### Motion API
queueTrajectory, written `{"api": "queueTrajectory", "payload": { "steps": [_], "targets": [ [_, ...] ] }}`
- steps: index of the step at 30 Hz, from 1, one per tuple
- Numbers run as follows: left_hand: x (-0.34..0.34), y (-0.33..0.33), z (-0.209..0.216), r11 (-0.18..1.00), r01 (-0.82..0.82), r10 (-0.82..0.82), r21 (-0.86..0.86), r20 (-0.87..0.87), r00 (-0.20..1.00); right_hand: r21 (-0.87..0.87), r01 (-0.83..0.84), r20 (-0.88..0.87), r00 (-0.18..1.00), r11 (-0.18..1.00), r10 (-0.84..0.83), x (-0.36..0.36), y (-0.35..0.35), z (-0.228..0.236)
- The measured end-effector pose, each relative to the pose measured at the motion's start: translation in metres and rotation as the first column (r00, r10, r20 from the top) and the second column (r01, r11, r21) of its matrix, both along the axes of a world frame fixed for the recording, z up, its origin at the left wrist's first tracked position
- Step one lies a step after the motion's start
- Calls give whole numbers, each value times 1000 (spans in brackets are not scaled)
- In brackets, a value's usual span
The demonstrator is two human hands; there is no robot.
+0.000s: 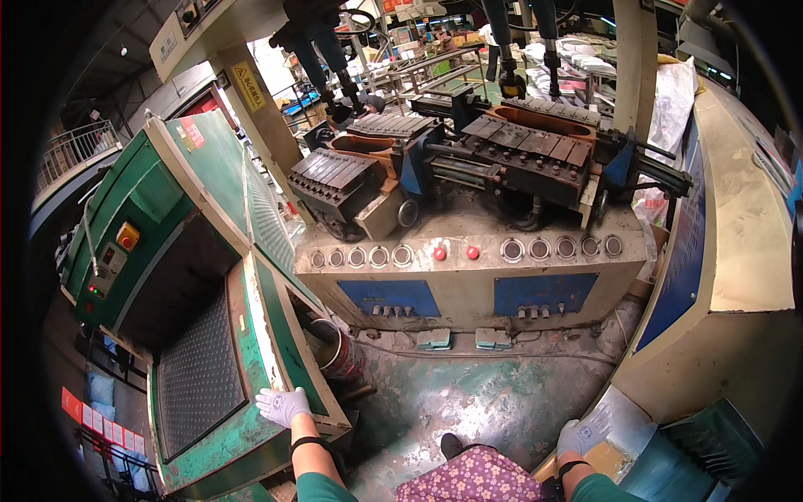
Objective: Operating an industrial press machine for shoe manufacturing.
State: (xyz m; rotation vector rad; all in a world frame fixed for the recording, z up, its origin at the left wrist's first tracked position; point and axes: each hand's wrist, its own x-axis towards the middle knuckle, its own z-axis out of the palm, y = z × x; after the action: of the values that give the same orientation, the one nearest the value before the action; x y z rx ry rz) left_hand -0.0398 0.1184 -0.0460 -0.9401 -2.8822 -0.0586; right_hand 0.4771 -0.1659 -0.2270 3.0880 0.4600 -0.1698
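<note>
My left hand (pixel 283 407), in a pale glove, rests on the edge of a green machine (pixel 238 443). Its fingers are spread and hold nothing. Inside that machine's opening lies a dark perforated belt (pixel 201 376). My right hand (pixel 584 433), gloved the same way, lies with fingers stretched out on a shiny metal surface (pixel 629 422) at the lower right, by the base of a beige machine. Nothing shows in its grasp, though its underside is hidden. A flowered purple apron (pixel 473 478) covers my lap between the two arms.
Ahead stands a beige press (pixel 464 293) with slatted metal blocks (pixel 527 142), round buttons and two foot pedals (pixel 493 339) on the floor. A bucket (pixel 341 356) sits beside the green machine. The beige cabinet (pixel 711 309) borders the right side.
</note>
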Motion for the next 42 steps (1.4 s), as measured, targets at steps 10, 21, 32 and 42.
{"api": "queueTrajectory", "payload": {
  "steps": [10, 21, 32, 42],
  "targets": [
    [2, 0, 1, 1000, 2, -2, 18, 1, 1000, 9, 9, -51, 999, 1000, -8, -2, 2, 11],
    [5, -1, 2, 1000, -5, 5, -2, 9, 1000, 0, 4, -10, 1000, 1000, -4, -2, 2, 10],
    [6, 1, 2, 1000, -3, 3, -16, 6, 1000, 34, 0, 11, 1000, 999, -1, 0, 0, -1],
    [5, -2, 0, 1000, -6, 6, -5, 0, 1000, 20, -1, -23, 1000, 1000, 1, 4, 1, -6]
  ]
}}
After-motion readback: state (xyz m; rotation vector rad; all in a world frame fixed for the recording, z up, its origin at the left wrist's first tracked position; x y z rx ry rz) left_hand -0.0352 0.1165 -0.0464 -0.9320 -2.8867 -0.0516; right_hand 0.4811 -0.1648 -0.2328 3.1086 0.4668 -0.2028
